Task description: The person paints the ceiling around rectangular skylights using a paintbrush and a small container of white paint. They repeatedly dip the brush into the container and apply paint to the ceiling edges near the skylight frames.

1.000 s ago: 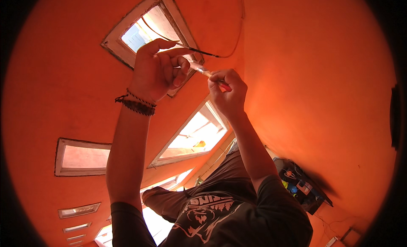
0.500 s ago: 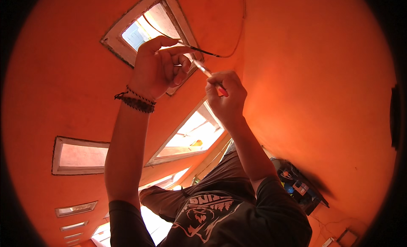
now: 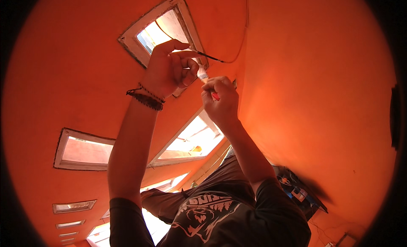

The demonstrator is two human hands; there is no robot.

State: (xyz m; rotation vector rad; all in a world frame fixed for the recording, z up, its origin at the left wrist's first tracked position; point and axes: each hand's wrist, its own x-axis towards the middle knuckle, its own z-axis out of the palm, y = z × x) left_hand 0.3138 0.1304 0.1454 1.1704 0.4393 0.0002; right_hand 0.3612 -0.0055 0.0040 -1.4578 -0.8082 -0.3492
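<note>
My left hand (image 3: 171, 71) is raised in front of a small window, its thumb and forefinger pinching a thin dark cable (image 3: 210, 57). The cable comes through the window opening and runs on to the right past my fingertips. My right hand (image 3: 221, 102), just below and to the right, grips a small paintbrush (image 3: 203, 75) with a red handle end. Its pale bristles point up, close to the curled fingers of my left hand and under the cable. Whether the bristles touch anything I cannot tell.
The small window's wooden frame (image 3: 135, 51) is set in an orange wall (image 3: 85, 85). Another framed window (image 3: 85, 166) is at left, with a larger bright one (image 3: 193, 136) beyond my arms. A dark shelf (image 3: 296, 192) holding small items hangs at lower right.
The brush has turned more upright, and my right hand has shifted slightly left and down. My left hand keeps its pinch on the cable. The whole view has shifted a little.
</note>
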